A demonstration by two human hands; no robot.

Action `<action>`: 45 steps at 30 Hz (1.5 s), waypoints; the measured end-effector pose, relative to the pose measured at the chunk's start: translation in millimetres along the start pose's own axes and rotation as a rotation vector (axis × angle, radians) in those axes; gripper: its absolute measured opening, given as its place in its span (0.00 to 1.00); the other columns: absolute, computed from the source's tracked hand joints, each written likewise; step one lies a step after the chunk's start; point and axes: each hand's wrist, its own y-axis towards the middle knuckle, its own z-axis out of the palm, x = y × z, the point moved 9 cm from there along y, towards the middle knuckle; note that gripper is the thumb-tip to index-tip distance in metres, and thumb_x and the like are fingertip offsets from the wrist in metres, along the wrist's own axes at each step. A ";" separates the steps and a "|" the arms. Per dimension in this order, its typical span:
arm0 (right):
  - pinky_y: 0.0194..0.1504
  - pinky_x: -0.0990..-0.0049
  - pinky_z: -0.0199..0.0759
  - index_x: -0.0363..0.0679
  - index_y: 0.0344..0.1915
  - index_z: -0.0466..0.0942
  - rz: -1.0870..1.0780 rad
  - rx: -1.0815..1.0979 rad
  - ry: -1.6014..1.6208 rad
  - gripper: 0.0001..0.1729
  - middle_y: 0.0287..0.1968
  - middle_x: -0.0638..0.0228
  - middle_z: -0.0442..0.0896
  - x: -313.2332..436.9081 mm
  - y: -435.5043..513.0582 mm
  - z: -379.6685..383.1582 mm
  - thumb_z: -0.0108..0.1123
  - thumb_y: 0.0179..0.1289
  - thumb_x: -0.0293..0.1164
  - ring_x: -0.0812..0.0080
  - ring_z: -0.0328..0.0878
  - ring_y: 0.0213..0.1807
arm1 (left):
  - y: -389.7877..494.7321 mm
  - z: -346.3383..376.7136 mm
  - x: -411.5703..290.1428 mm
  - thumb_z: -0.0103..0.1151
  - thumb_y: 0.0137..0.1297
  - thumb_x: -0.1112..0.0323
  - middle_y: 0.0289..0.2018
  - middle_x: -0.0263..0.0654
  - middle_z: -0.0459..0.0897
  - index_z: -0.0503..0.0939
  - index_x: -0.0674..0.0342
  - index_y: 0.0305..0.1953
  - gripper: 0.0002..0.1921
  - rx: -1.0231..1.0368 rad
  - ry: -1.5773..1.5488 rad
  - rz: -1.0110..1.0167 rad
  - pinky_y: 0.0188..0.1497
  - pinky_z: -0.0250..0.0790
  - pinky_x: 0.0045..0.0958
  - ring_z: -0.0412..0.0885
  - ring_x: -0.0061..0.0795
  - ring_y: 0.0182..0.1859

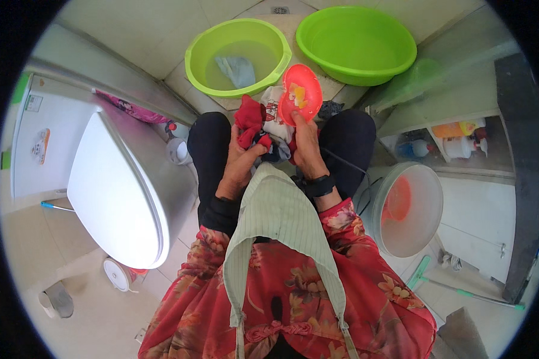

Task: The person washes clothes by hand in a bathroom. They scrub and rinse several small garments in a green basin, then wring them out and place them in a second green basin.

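My left hand [241, 164] grips a bundle of red and dark cloth [250, 121] between my knees. My right hand [306, 142] holds a red plastic soap dish [313, 92] by its near edge, tilted so its inside faces up. Yellow and whitish soap pieces [298, 95] lie in the dish. A white cloth with a red print [274, 110] hangs between my hands, beside the dish. Beyond it stands a yellow-green basin [192, 67] of cloudy water with a light blue cloth [237, 71] in it. A brighter green basin [357, 74] stands to its right.
A white toilet [117, 193] stands at the left. On the right are a translucent bucket [406, 247] with a red item inside, a shelf holding bottles [459, 147], and a green-headed mop or squeegee [418, 272] on the floor. A floor drain [280, 10] lies beyond the basins.
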 end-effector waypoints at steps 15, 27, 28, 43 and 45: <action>0.50 0.68 0.71 0.34 0.50 0.72 -0.048 0.183 -0.023 0.16 0.46 0.62 0.80 24.3 8.6 25.8 0.48 0.66 0.31 0.67 0.78 0.46 | 1.3 6.0 -20.4 0.58 0.50 0.84 0.54 0.33 0.72 0.54 0.57 0.65 0.40 0.000 -0.093 0.087 0.55 0.66 0.27 0.72 0.24 0.53; 0.48 0.68 0.73 0.33 0.53 0.70 -0.095 0.116 -0.156 0.20 0.47 0.59 0.80 122.3 78.0 38.1 0.52 0.65 0.32 0.65 0.79 0.45 | 97.7 59.3 -60.2 0.60 0.50 0.81 0.52 0.36 0.73 0.59 0.60 0.59 0.34 0.174 -0.140 0.232 0.53 0.68 0.28 0.74 0.24 0.52; 0.48 0.68 0.74 0.33 0.53 0.70 -0.089 0.105 -0.143 0.20 0.47 0.59 0.80 122.0 86.6 33.4 0.52 0.65 0.32 0.65 0.79 0.45 | 105.4 62.8 -52.3 0.60 0.50 0.81 0.53 0.36 0.73 0.59 0.60 0.59 0.34 0.177 -0.172 0.189 0.54 0.67 0.29 0.74 0.25 0.52; 0.52 0.68 0.67 0.34 0.54 0.71 -0.035 -0.246 -0.324 0.25 0.51 0.59 0.78 92.6 199.7 -52.9 0.55 0.63 0.39 0.67 0.75 0.48 | 227.5 7.9 62.8 0.67 0.51 0.64 0.58 0.47 0.68 0.55 0.65 0.65 0.42 -0.129 0.959 0.228 0.61 0.60 0.38 0.67 0.41 0.59; 0.55 0.64 0.62 0.35 0.53 0.72 -0.111 -0.269 -0.440 0.25 0.52 0.60 0.77 102.8 207.4 -56.7 0.56 0.62 0.41 0.68 0.73 0.50 | 220.2 -9.2 58.4 0.65 0.55 0.65 0.56 0.43 0.72 0.58 0.62 0.64 0.37 -0.163 0.826 0.227 0.57 0.65 0.33 0.71 0.35 0.56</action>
